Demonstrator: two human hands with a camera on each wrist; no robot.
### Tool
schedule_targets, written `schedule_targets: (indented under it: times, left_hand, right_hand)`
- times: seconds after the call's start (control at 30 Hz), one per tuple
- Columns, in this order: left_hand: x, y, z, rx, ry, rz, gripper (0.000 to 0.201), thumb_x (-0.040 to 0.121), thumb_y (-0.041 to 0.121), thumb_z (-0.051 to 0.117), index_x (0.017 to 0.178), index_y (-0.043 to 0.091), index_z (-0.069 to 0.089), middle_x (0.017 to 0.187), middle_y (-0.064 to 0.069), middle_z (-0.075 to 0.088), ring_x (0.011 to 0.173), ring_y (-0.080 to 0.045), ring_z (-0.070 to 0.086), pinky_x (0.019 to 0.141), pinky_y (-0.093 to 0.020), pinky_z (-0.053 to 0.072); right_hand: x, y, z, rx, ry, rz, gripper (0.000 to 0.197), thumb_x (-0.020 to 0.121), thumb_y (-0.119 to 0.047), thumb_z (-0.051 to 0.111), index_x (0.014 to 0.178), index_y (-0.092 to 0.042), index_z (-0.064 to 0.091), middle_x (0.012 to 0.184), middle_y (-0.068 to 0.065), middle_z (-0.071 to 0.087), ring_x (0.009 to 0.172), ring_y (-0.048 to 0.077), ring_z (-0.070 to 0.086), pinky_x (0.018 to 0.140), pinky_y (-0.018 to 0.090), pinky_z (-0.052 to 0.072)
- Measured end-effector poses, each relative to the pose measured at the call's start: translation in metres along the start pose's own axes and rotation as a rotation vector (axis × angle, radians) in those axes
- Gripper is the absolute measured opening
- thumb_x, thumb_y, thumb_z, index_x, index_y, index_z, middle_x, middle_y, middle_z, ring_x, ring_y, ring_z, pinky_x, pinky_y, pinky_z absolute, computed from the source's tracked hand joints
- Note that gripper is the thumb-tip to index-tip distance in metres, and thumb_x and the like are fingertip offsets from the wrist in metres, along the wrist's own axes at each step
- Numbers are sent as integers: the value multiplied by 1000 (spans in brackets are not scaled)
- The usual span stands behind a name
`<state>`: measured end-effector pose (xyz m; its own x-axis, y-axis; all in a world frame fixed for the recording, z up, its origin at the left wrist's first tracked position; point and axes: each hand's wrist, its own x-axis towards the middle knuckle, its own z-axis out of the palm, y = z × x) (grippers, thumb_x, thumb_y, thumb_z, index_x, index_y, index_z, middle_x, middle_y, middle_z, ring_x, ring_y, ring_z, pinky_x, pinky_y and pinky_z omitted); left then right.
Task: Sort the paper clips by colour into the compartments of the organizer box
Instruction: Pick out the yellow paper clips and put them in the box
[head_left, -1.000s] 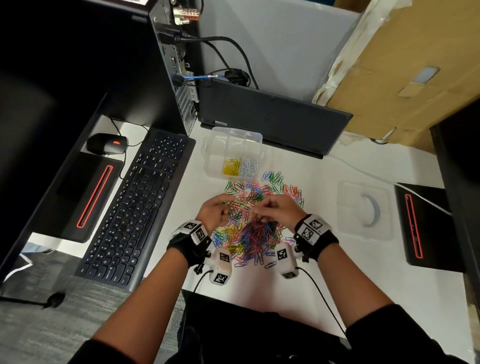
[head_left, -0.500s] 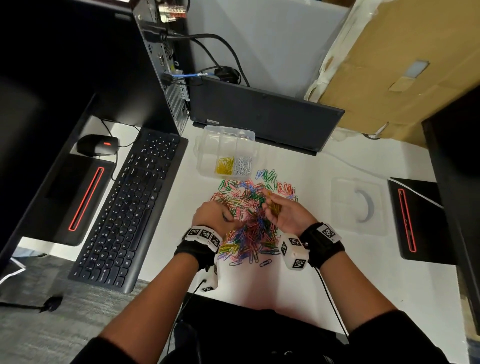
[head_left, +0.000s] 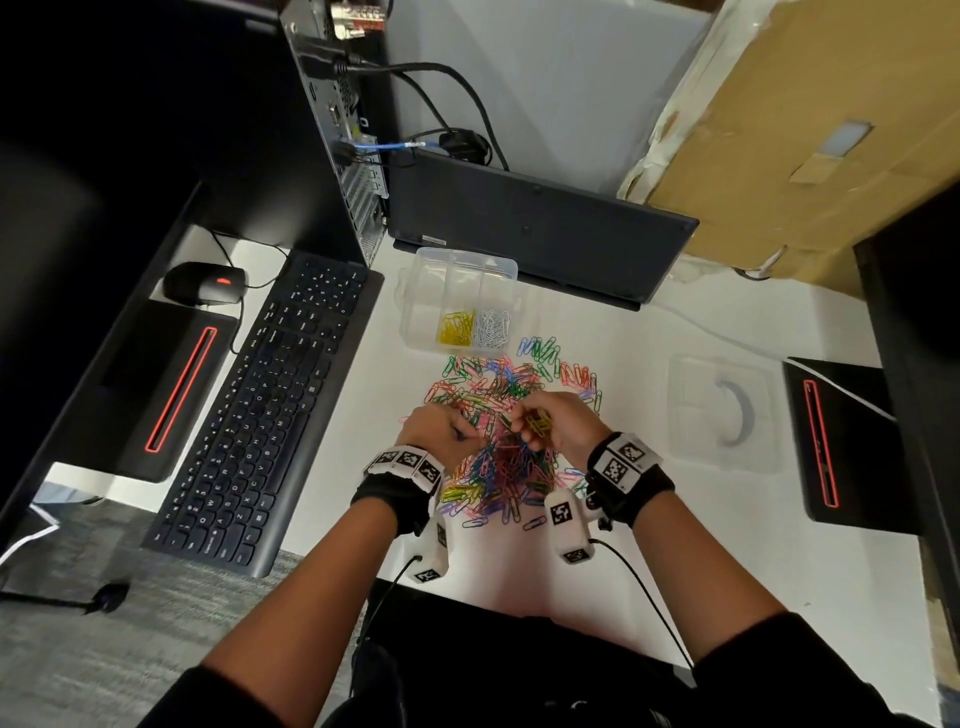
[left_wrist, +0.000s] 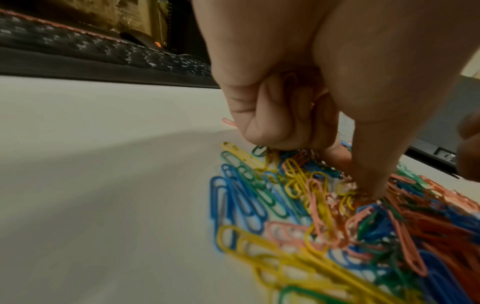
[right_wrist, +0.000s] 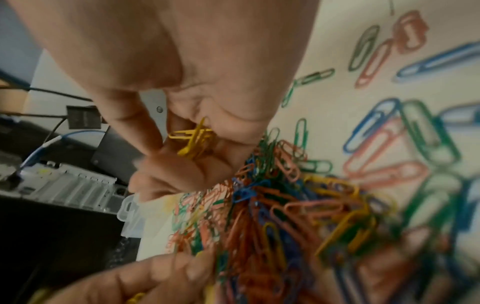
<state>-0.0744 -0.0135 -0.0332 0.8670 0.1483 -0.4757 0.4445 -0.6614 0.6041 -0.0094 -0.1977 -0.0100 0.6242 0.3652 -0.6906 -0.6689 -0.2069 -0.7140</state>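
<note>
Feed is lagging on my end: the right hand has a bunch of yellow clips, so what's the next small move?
Probably carry them to the organizer box. The right hand already holds several yellow clips, and the box's yellow compartment lies just beyond the pile. The left hand can keep picking.

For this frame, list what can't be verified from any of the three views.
- What the left hand holds: in the left wrist view curled fingers cover all but faint loops; colour unclear.
- Count of yellow clips in the right hand: bunched and half hidden by its fingers.
- Far compartments of the organizer box: head view, clear plastic too small to read.
- Near part of the clip pile: blurred in the right wrist view.
</note>
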Motion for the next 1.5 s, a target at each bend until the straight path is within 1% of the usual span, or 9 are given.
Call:
schedule_targets:
  times: [0.13,0.27,0.43,0.63,0.73,0.97,1.13,1.23,1.5]
  left_hand:
    - [-5,-4,2,-146,48,-27,12,87,29,68,79,20,64,68,8,58,65,-8,53,62,-20,39]
    - [-2,-11,1,-454,-35,-98,23,90,38,52,73,23,48,65,0,51,60,-20,44,58,-31,35]
    - [-6,-6,-6,-808,-100,-114,15,101,16,48,87,10,51,63,-8,54,45,-12,41,39,-19,31]
    - [-5,-8,-15,-1086,-187,-264,39,103,25,38,101,-1,67,74,-15,66,62,-19,56,60,-25,48]
    - [-1,-12,-17,-1030,-160,-270,53,104,37,32,98,1,71,72,-12,64,60,-17,55,59,-26,44]
    - [2,-29,-20,-333,219,-33,6,86,28,69,82,32,69,76,-6,68,73,-21,61,72,-30,52]
    - [3,-26,-19,-110,244,51,7,82,26,71,85,31,67,50,10,48,47,-9,45,57,-27,46]
    - [3,-23,-21,-25,248,70,5,81,30,70,86,31,67,48,12,48,47,-4,45,56,-23,42]
    - [-3,-30,-26,17,213,19,7,79,33,70,83,34,64,62,8,63,62,-12,61,67,-29,54]
  right_hand:
    - [1,2,-1,233,-6,196,34,100,-27,51,69,-13,53,52,-2,41,34,6,26,29,16,17]
    - [5,1,2,91,135,204,42,95,-33,62,61,-18,42,47,-6,31,38,8,24,35,18,18]
    - [12,-7,14,-538,149,-154,29,87,-38,71,78,-11,68,59,-9,48,47,5,40,49,21,32]
    - [24,-6,39,-978,249,-477,12,79,-24,77,90,-18,74,64,-17,57,57,-5,49,64,20,42]
    - [31,-1,43,-1027,240,-468,8,81,-27,75,84,-20,74,83,-4,71,71,11,62,73,26,51]
    - [28,4,33,-1057,150,-330,14,81,-28,79,74,-16,74,62,-15,58,55,-2,50,59,17,41]
    - [25,-1,27,-1112,153,-299,13,82,-23,76,74,-12,76,70,-5,68,63,8,60,60,21,49]
    - [25,-7,26,-1192,182,-278,8,79,-15,73,72,-18,75,77,-5,71,76,16,68,73,33,59]
    - [34,-16,42,-1245,184,-474,15,84,-22,71,98,-27,71,72,-8,61,60,10,50,66,24,48]
